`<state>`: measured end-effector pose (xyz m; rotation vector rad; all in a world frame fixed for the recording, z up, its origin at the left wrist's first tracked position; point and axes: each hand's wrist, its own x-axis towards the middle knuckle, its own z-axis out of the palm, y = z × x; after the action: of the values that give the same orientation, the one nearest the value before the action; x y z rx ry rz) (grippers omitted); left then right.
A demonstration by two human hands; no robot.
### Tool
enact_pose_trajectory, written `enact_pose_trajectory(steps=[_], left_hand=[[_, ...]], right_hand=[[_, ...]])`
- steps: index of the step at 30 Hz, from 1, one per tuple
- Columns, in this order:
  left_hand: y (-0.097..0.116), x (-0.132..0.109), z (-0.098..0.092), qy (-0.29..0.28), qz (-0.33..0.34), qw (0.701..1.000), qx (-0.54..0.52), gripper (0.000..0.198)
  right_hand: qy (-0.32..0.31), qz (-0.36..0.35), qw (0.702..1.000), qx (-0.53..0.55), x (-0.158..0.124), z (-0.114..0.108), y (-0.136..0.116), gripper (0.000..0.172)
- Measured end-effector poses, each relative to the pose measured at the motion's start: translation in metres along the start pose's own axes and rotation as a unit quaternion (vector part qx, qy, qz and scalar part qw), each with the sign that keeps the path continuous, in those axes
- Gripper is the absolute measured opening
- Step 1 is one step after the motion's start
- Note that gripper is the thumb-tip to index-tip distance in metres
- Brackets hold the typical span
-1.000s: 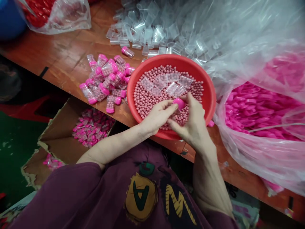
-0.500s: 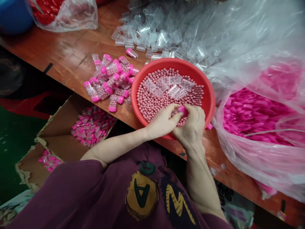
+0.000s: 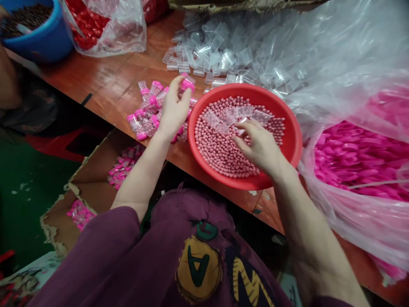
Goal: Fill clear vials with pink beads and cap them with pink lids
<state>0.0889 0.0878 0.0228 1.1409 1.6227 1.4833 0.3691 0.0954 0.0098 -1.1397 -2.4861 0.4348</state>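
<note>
My left hand (image 3: 174, 108) is over a pile of small clear bottles with pink caps (image 3: 145, 119) on the wooden table. Its thumb and fingers close around a pink-capped bottle (image 3: 188, 86), whose body is mostly hidden. My right hand (image 3: 260, 143) hovers above the red bowl (image 3: 295, 147), fingers apart and curved, with nothing visible in them. Pink beads (image 3: 220, 151) fill the bottom of that bowl. Several clear plastic tubes (image 3: 244, 111) lie on the beads, just beyond my right fingertips.
Loose clear tubes (image 3: 207, 55) spread behind the bowl. At the right, a plastic bag holds pink parts (image 3: 354, 153). A blue bucket (image 3: 47, 42) and a bag of red pieces (image 3: 89, 27) stand far left, near another person's arm (image 3: 8, 81). Below, a cardboard box (image 3: 92, 183) contains pink-capped bottles.
My hands have come apart. The left carried the pink-capped bottle leftward to the pile, while the right let go and moved over the bowl's middle. The view has shifted slightly left.
</note>
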Motion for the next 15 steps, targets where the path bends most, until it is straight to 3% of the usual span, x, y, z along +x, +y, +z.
enact_pose_trajectory(steps=[3, 6, 9, 11, 13, 15], left_hand=[[-0.007, 0.021, -0.018, 0.052, 0.05, 0.994, 0.087, 0.059], [-0.006, -0.001, -0.005, 0.0, 0.094, 0.99, 0.109, 0.043], [-0.001, -0.036, 0.023, -0.131, 0.104, 0.975, 0.147, 0.038], [0.004, -0.053, 0.04, -0.205, 0.099, 0.957, 0.18, 0.041], [0.009, -0.065, 0.053, -0.246, 0.101, 0.944, 0.196, 0.045], [0.013, -0.074, 0.063, -0.264, 0.116, 0.937, 0.196, 0.049]], right_hand=[[-0.079, 0.016, 0.993, -0.082, 0.031, 0.026, -0.009, 0.035], [-0.094, 0.048, 0.989, -0.099, 0.042, 0.036, -0.01, 0.026], [-0.025, 0.079, 0.996, 0.023, 0.032, 0.029, -0.004, 0.019], [0.036, 0.093, 0.98, 0.173, 0.016, 0.023, -0.002, 0.023], [0.091, 0.097, 0.948, 0.288, -0.001, 0.02, -0.005, 0.031], [0.144, 0.108, 0.928, 0.325, -0.018, 0.021, -0.012, 0.03]])
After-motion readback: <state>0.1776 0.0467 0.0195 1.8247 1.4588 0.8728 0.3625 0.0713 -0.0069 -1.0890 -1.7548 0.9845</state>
